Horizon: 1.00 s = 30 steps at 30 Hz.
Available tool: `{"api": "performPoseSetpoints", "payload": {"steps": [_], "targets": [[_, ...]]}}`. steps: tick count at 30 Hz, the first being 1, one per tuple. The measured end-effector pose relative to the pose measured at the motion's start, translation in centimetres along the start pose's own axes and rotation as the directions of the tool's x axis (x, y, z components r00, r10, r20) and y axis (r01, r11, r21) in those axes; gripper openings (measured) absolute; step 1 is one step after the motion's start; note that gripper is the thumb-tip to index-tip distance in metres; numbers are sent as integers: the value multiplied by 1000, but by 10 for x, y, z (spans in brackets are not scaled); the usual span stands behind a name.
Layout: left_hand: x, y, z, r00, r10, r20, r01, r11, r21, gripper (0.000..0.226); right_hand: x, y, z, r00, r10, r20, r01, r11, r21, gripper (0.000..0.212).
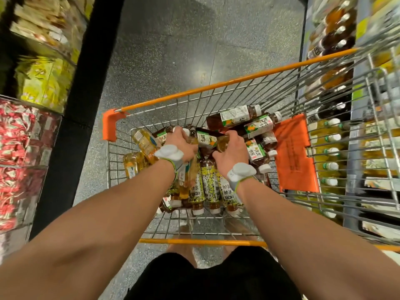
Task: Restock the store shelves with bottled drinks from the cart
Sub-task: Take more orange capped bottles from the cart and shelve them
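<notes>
In the cart, we are clasping an amber bottle with left grip, labelled bottle with right grip; next, likely lifting both toward three-o'clock shelves.

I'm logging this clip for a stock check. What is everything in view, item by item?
cart: one, grey wire with orange trim, middle of the aisle
bottled drinks: a heap too tangled to count, amber and yellow with white caps, in the cart
flap: one, orange, at the cart's right side
shelved bottles: several blurred rows, brown and yellow, far right
yellow packets: blurred stack, left shelving
red packets: blurred stack, below the yellow ones
floor: dark speckled grey
wrist bands: two, white-grey, one on each wrist
left hand: grips a pale bottle in the cart
right hand: grips the end of a green-labelled bottle
</notes>
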<state>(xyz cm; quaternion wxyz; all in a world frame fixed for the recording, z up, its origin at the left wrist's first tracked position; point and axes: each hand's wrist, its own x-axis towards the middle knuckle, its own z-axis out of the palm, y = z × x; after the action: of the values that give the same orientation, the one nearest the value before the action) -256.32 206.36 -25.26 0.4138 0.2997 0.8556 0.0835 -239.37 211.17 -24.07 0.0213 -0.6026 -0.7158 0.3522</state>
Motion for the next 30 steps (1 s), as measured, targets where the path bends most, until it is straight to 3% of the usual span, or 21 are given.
{"api": "performPoseSetpoints", "payload": {"steps": [3, 5, 10, 13, 16, 19, 23, 24, 27, 28, 30], "targets": [[-13, 19, -7, 998, 68, -5, -68, 998, -14, 68, -3, -8, -21, 997, 47, -53, -47, 999, 13, 70], [-22, 36, -15, 994, 108, -28, -105, 991, 79, 75, -15, -12, -36, 993, 67, -98, -65, 998, 16, 71], [-53, 97, -29, 943, 332, -23, -314, 912, 264, 60, -54, -14, -87, 948, 151, -279, -130, 987, 92, 74], [-73, 126, -32, 915, 402, -27, -374, 872, 315, 70, -71, -12, -114, 915, 181, -361, -162, 983, 82, 62], [-117, 168, -33, 807, 590, 25, -580, 784, 221, 76, -109, -4, -153, 827, 245, -506, -185, 968, 167, 45], [-152, 197, -29, 742, 668, 57, -662, 715, 225, 79, -136, 5, -176, 742, 309, -595, -230, 951, 207, 44], [-202, 232, -13, 610, 791, 40, -777, 587, 228, 39, -173, 23, -208, 668, 378, -641, -218, 923, 317, 68], [-217, 240, -5, 585, 810, 38, -795, 564, 224, 42, -187, 29, -219, 645, 412, -644, -230, 908, 351, 69], [-268, 259, 14, 548, 836, 19, -821, 534, 204, 78, -226, 54, -247, 539, 487, -687, -268, 873, 408, 70], [-287, 267, 24, 504, 863, 23, -851, 493, 179, 81, -246, 62, -256, 493, 503, -710, -273, 864, 423, 72], [-301, 277, 28, 486, 874, 23, -869, 480, 121, 78, -258, 65, -262, 428, 501, -752, -279, 865, 417, 69]]}}
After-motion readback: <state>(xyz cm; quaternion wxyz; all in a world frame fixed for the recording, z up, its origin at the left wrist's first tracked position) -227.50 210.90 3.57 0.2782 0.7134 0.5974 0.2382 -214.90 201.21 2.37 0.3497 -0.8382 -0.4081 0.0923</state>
